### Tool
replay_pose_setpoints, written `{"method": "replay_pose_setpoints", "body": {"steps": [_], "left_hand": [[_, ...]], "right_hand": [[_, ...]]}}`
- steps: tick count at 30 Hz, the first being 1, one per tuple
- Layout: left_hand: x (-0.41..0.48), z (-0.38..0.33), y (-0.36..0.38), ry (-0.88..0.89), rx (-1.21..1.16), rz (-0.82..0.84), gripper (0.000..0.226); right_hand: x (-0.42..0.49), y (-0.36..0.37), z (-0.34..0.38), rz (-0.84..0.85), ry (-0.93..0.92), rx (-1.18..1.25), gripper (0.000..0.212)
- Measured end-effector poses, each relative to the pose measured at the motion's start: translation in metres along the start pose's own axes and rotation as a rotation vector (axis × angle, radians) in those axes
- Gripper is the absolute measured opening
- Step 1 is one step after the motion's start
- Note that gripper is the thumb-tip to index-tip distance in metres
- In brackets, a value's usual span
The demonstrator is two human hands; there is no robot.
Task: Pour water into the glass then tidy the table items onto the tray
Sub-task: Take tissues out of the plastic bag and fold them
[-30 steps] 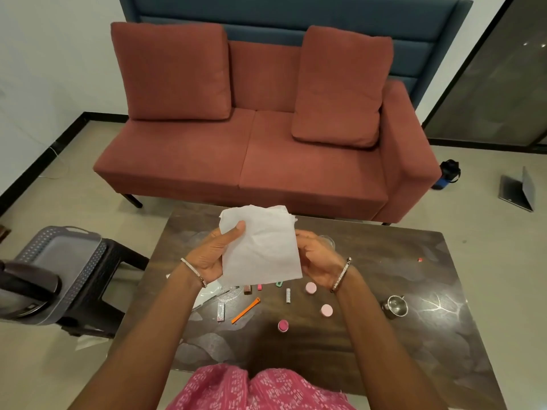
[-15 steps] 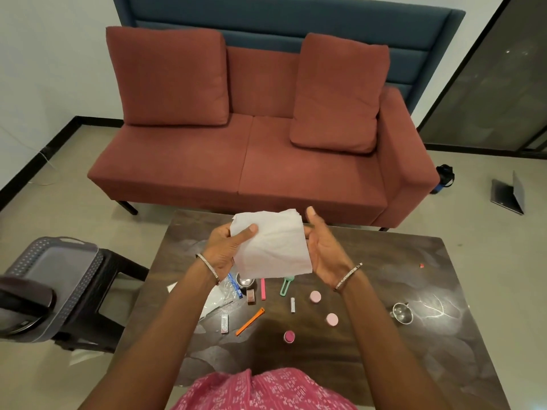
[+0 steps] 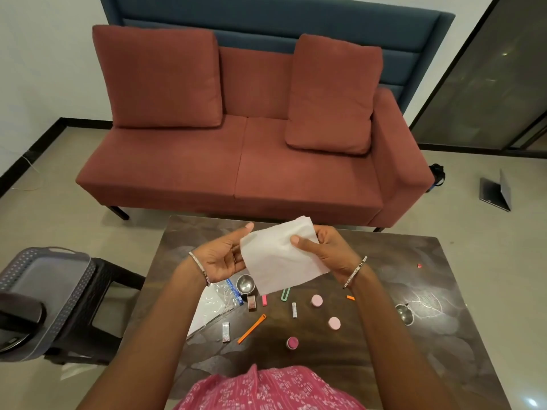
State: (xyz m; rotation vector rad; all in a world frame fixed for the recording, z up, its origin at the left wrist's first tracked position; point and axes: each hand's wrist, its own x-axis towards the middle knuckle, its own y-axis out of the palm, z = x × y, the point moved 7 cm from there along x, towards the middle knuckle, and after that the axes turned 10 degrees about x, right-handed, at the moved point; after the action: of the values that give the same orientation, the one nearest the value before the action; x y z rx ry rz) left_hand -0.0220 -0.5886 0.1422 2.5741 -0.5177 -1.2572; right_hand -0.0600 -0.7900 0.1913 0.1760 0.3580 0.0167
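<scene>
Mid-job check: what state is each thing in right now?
napkin: off the table, pinched by right hand
left hand: fingers relaxed, touching napkin's edge
tray: on stool, beside table
zip bag: flat on table
steel cup: upright on table
laptop: open, on floor

Thin, matt white paper, softly creased, for the paper napkin. Glossy dark table top, stone-veined, with glare at 5 o'clock. Polished metal on the steel bowl and, at 3 o'clock, the steel cup. Clear crinkled plastic for the zip bag. At 9 o'clock, matt grey perforated plastic tray. At 12 o'clock, matt woven cloth on the sofa.
</scene>
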Motion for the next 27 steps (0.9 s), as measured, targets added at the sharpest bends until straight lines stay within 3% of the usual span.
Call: {"method": "replay_pose_setpoints", "body": {"steps": [5, 14, 19, 22, 27], "left_hand": [[0.003, -0.017, -0.005, 0.14, 0.2, -0.128, 0.014], [-0.017, -0.038, -0.005, 0.308, 0.495, 0.003, 0.024], [-0.02, -0.037, -0.003, 0.318, 0.482, 0.031, 0.024], [-0.019, -0.034, 0.001, 0.302, 0.548, 0.002, 0.029], [-0.018, -0.04, 0.003, 0.399, 0.534, -0.064, 0.022]], "right_hand": [[0.002, -0.003, -0.004, -0.018, 0.003, -0.065, 0.029], [0.003, -0.018, -0.005, -0.09, -0.036, -0.15, 0.032], [0.003, -0.019, 0.0, -0.136, -0.075, -0.129, 0.025], [0.003, -0.018, 0.005, -0.176, -0.121, -0.138, 0.031], [0.006, -0.01, 0.014, -0.18, -0.197, -0.202, 0.021]]}}
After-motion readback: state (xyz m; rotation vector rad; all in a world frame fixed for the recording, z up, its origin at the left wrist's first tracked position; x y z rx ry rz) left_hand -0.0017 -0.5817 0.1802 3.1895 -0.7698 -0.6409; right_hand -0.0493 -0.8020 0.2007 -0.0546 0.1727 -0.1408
